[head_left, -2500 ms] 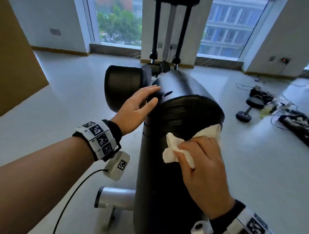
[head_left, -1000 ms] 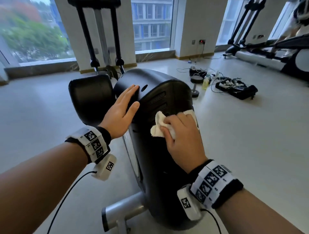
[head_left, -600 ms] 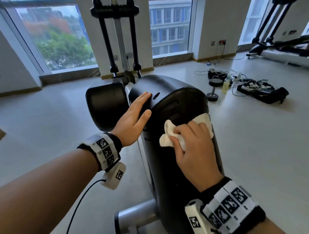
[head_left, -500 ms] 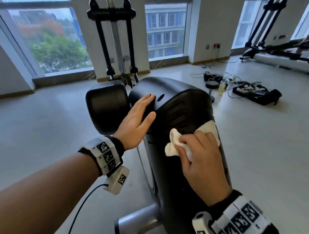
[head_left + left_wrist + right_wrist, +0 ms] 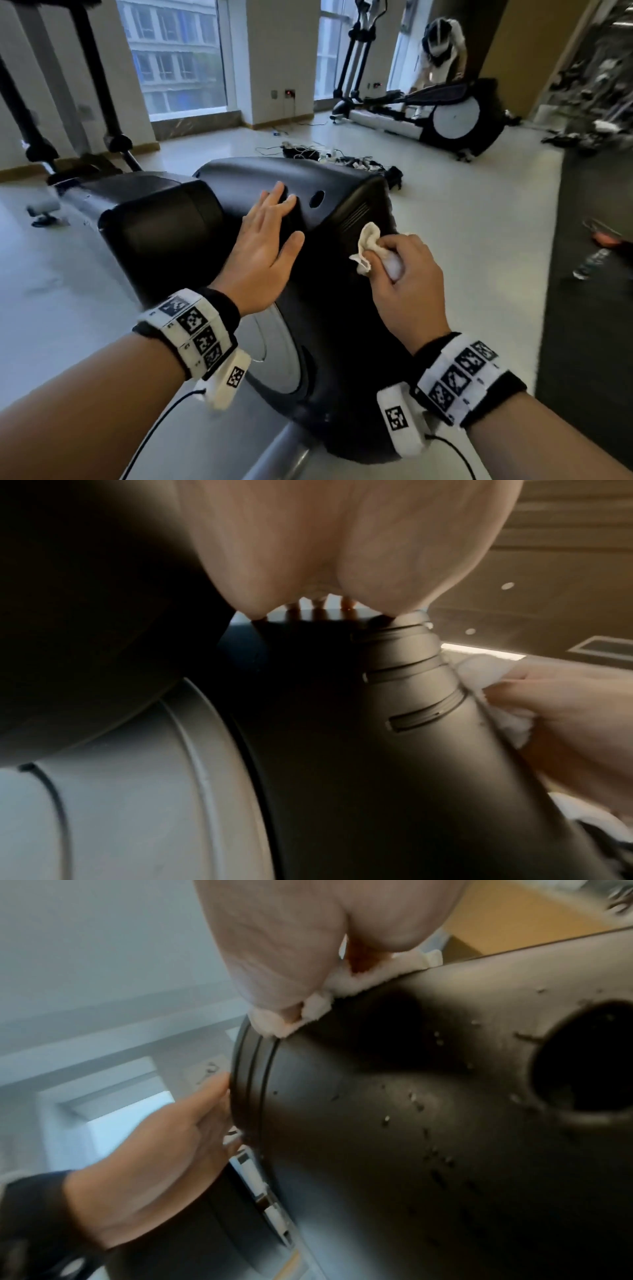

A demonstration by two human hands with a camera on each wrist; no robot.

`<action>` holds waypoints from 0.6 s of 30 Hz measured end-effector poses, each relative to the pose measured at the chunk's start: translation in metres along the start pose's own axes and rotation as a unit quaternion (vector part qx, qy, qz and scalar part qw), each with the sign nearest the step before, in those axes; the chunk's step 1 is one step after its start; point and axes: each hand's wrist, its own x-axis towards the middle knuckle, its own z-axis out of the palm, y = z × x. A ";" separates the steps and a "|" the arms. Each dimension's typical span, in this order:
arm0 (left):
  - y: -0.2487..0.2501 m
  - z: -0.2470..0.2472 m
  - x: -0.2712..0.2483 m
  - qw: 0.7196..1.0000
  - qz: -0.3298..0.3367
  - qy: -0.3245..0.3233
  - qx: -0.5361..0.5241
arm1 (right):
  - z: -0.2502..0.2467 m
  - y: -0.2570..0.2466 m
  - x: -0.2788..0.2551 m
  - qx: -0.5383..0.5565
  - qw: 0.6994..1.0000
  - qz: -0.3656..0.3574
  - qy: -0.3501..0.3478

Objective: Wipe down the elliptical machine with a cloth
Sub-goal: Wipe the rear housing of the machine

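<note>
Pale gym floor point(image 5: 462, 219), tall windows point(image 5: 178, 58) along the far wall. A tangle of cables point(image 5: 329, 157) lies on the floor beyond the machine; a second elliptical point(image 5: 428, 116) stands toward the far right corner, a person in white point(image 5: 442, 44) bent over it.

The elliptical machine point(image 5: 342, 342) is seen from its rear end: black rounded housing, slotted vents near the upper edge, a round hole on top.

The left hand point(image 5: 263, 246) is laid flat on the housing's left upper edge, fingers point(image 5: 281, 202) straight and together, thumb spread; nothing is gripped. In the left wrist view the palm point(image 5: 342, 539) is seen resting on the black shell, fingertips just visible past it.

The right hand point(image 5: 407, 281) is curled round a bunched white cloth point(image 5: 368, 243) and holds it tight. The cloth is pressed against the housing's right side, just below the vents; a loose corner sticks out above the thumb toward the vents. In the right wrist view the cloth point(image 5: 373, 977) is sandwiched between the hand point(image 5: 308, 934) and the shell point(image 5: 428, 1137), its edge touching the ribbed seam. Pale specks are dotted over the shell near the round hole point(image 5: 589, 1058).
</note>
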 end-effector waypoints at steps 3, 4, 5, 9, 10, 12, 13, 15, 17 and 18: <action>-0.002 -0.004 0.002 1.000 0.004 -0.013 -0.001 | 0.003 -0.009 0.007 -0.002 0.997 0.072 0.006; -0.002 -0.006 0.003 1.000 0.003 -0.020 -0.003 | 0.003 -0.010 0.009 -0.003 0.995 0.095 0.002; -0.002 -0.006 0.004 1.000 0.004 -0.024 -0.003 | 0.002 -0.010 0.011 -0.004 0.994 0.111 -0.001; -0.005 -0.005 0.005 1.000 0.011 -0.025 -0.009 | 0.000 -0.014 0.009 0.010 0.990 0.142 0.002; -0.006 -0.003 0.006 1.000 0.010 -0.021 -0.009 | 0.000 -0.016 0.006 0.014 0.990 0.138 0.002; -0.008 0.001 0.004 1.000 0.010 -0.011 -0.007 | 0.001 -0.018 -0.002 0.007 0.994 0.106 -0.006; -0.009 0.002 0.005 1.000 0.012 -0.006 -0.006 | 0.002 -0.019 -0.006 -0.004 0.997 0.081 -0.011; -0.010 0.004 0.004 1.000 0.013 -0.001 -0.005 | 0.006 -0.022 -0.015 -0.025 0.999 0.036 -0.014; -0.009 0.004 0.005 1.000 0.011 -0.002 -0.003 | 0.012 -0.024 -0.023 -0.036 0.999 0.000 -0.007; -0.009 0.004 0.005 1.000 0.009 -0.002 -0.001 | 0.017 -0.025 -0.027 -0.045 0.999 -0.019 -0.005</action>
